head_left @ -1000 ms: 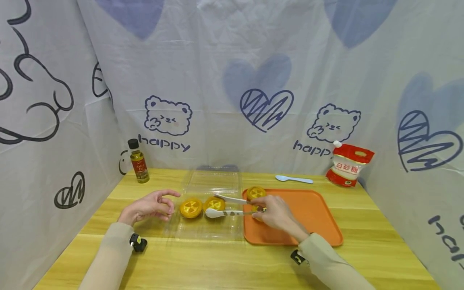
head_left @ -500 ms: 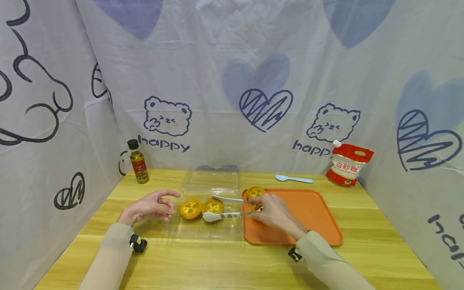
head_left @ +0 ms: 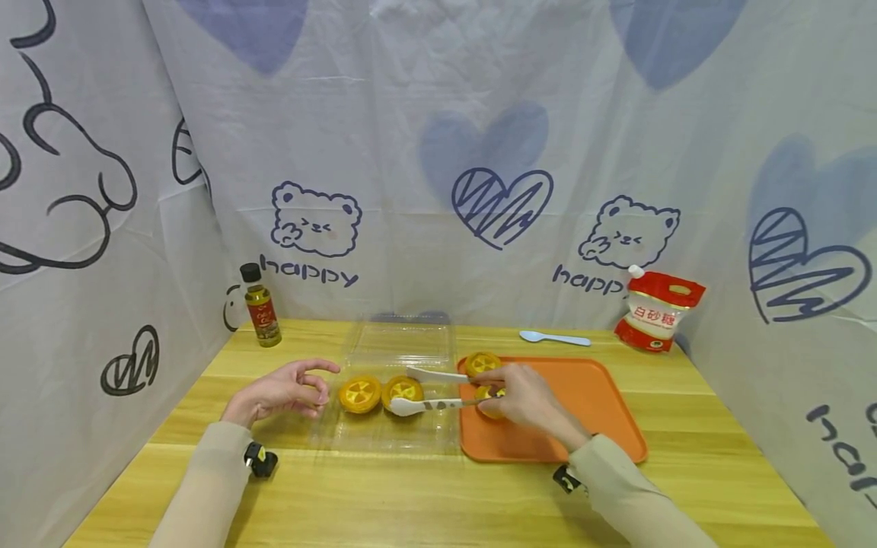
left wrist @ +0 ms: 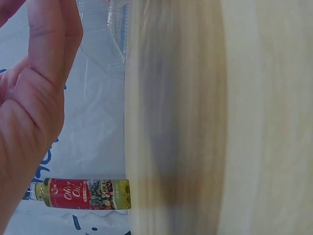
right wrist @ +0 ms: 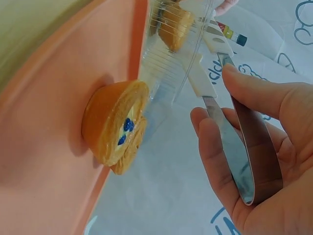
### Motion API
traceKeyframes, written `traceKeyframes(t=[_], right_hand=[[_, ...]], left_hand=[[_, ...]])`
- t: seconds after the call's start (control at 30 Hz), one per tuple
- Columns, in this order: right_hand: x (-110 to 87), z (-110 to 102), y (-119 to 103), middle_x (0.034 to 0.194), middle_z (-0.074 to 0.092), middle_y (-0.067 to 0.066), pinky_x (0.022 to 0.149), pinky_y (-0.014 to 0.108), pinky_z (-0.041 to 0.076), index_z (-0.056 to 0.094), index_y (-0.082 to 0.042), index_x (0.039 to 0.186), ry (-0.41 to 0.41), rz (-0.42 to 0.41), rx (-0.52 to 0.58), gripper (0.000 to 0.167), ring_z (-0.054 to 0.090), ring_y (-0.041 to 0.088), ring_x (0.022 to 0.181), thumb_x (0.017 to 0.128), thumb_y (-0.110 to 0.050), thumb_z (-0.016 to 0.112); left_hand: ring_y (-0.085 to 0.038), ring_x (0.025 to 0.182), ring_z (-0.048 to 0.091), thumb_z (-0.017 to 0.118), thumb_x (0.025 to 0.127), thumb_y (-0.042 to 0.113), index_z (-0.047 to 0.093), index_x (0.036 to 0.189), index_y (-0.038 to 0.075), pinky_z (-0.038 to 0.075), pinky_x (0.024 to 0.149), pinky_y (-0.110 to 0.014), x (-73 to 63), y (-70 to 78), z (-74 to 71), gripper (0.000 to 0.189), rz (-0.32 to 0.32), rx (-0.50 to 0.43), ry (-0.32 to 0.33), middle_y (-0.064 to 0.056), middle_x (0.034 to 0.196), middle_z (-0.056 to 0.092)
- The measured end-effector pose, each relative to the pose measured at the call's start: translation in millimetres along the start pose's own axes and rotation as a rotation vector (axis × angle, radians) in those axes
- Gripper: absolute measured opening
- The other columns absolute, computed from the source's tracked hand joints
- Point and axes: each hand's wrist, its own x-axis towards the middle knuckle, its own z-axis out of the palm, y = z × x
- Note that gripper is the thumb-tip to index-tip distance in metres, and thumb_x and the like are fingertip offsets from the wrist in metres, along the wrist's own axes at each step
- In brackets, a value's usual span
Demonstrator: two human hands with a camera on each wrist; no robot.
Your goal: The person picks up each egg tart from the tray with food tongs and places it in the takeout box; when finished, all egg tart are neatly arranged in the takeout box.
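My right hand (head_left: 527, 399) holds metal tongs (right wrist: 247, 147) with white tips, thumb on one arm and fingers on the other. Their spread tips (head_left: 407, 407) lie over the right-hand egg tart (head_left: 403, 390) in a clear plastic box. Beside it in the box sits another tart (head_left: 360, 395). My left hand (head_left: 288, 388) is at the box's left side with loosely bent fingers and holds nothing; whether it touches the box I cannot tell. Two tarts stand on the orange tray: a rear one (head_left: 483, 364) and a blue-dotted one (right wrist: 115, 122), partly behind my right hand in the head view.
The orange tray (head_left: 582, 411) adjoins the clear box (head_left: 384, 438), whose lid (head_left: 400, 339) is raised at the back. Behind the tray lies a pale blue spoon (head_left: 555, 339). An olive oil bottle (head_left: 263, 313) and a red-and-white sugar bag (head_left: 658, 312) stand at the back corners.
The tongs shifted slightly left, then back right with my right hand. The right-hand boxed tart moved a little left toward its neighbour. My left hand stayed in place.
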Motion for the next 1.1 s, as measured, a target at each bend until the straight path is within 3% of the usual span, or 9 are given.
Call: traceKeyframes(t=[0.33, 0.67, 0.9, 1.1], right_hand=[[2.2, 7.0, 2.8, 0.089, 0.074, -0.005, 0.059, 0.026, 0.046, 0.075, -0.020, 0.114, 0.043, -0.041, -0.029, 0.036, 0.060, 0.005, 0.073, 0.078, -0.019, 0.082], [1.8, 4.2, 7.2, 0.081, 0.069, -0.009, 0.059, 0.025, 0.042, 0.074, -0.020, 0.116, 0.012, -0.049, 0.008, 0.039, 0.055, 0.008, 0.069, 0.078, -0.019, 0.082], [-3.5, -3.4, 13.2, 0.099, 0.074, -0.001, 0.064, 0.028, 0.047, 0.073, -0.021, 0.116, 0.018, 0.005, 0.097, 0.040, 0.062, 0.015, 0.081, 0.078, -0.018, 0.083], [-5.6, -10.6, 26.8, 0.104, 0.074, 0.003, 0.073, 0.030, 0.051, 0.071, -0.017, 0.121, 0.053, -0.014, 0.159, 0.042, 0.066, 0.015, 0.090, 0.080, -0.019, 0.081]], left_hand=[[-0.019, 0.076, 0.064, 0.058, 0.087, -0.011, 0.025, 0.145, -0.004, 0.061, 0.071, -0.033, 0.1, 1.0, 0.6, 0.067, -0.005, 0.002, 0.004, -0.010, 0.089, 0.066], [-0.018, 0.076, 0.064, 0.060, 0.088, -0.009, 0.022, 0.147, -0.004, 0.061, 0.071, -0.033, -0.9, 1.4, 1.1, 0.070, -0.008, -0.003, -0.001, -0.012, 0.091, 0.066], [-0.017, 0.075, 0.064, 0.059, 0.087, -0.011, 0.022, 0.146, -0.005, 0.061, 0.071, -0.031, -1.4, 0.6, 0.9, 0.070, 0.000, -0.005, -0.005, -0.010, 0.090, 0.066], [-0.017, 0.075, 0.063, 0.061, 0.087, -0.009, 0.023, 0.146, -0.005, 0.061, 0.070, -0.031, -1.6, 2.0, 2.3, 0.070, -0.008, -0.002, 0.009, -0.009, 0.088, 0.065]])
